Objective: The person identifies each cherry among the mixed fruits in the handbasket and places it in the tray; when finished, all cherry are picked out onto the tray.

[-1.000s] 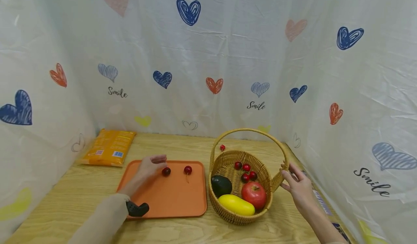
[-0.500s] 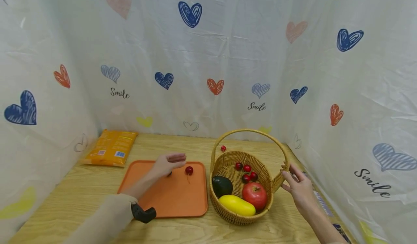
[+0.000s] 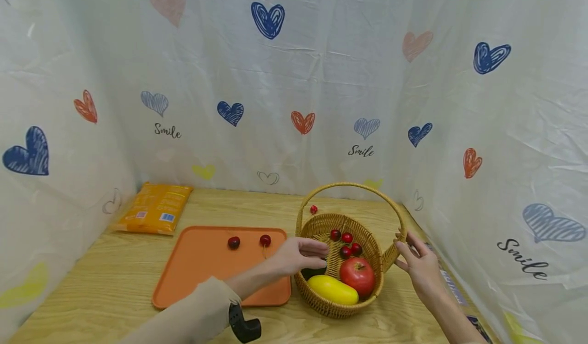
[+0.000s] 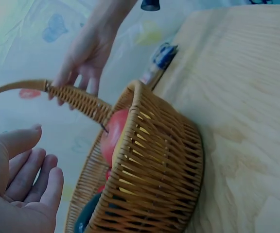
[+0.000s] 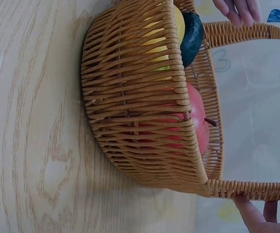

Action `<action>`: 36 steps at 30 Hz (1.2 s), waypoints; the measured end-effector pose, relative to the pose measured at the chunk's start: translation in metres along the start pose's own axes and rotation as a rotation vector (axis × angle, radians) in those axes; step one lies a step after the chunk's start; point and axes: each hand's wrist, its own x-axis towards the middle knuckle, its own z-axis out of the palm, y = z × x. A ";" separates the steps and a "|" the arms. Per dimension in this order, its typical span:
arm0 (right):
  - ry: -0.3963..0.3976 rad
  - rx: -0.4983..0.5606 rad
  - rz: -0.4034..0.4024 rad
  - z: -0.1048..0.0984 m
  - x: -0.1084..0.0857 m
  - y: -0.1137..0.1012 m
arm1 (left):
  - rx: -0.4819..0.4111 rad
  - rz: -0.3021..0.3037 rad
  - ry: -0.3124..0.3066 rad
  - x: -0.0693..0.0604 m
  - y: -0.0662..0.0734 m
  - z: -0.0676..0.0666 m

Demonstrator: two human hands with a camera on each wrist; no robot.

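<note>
My left hand [image 3: 298,254] hovers over the left rim of a wicker basket [image 3: 331,309]. Its fingers are relaxed, and the left wrist view shows nothing in the palm. My right hand [image 3: 420,270] grips the right side of the basket handle [image 3: 351,183], thumb on one face and fingers behind. Inside the basket lie a red apple [image 3: 357,277], a yellow mango-like fruit [image 3: 333,289], several cherries [image 3: 347,238] and a dark green avocado-like fruit [image 5: 192,39], partly hidden by my left hand in the head view. The basket stands upright on the table.
Left of the basket is an orange tray [image 3: 197,262], bearing a dark cherry [image 3: 234,242] and a red cherry [image 3: 265,240] with a stem. An orange packet [image 3: 158,207] lies at the back left. A small red fruit [image 3: 314,209] sits behind the basket. Printed curtains enclose the table.
My left hand has moved right, from above the tray's dark cherry to the basket's left rim. Both tray cherries stay in place. My right hand keeps its hold on the handle.
</note>
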 end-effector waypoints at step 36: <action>0.036 -0.010 -0.018 0.002 0.000 0.003 | 0.088 -0.127 0.519 0.132 -0.029 0.024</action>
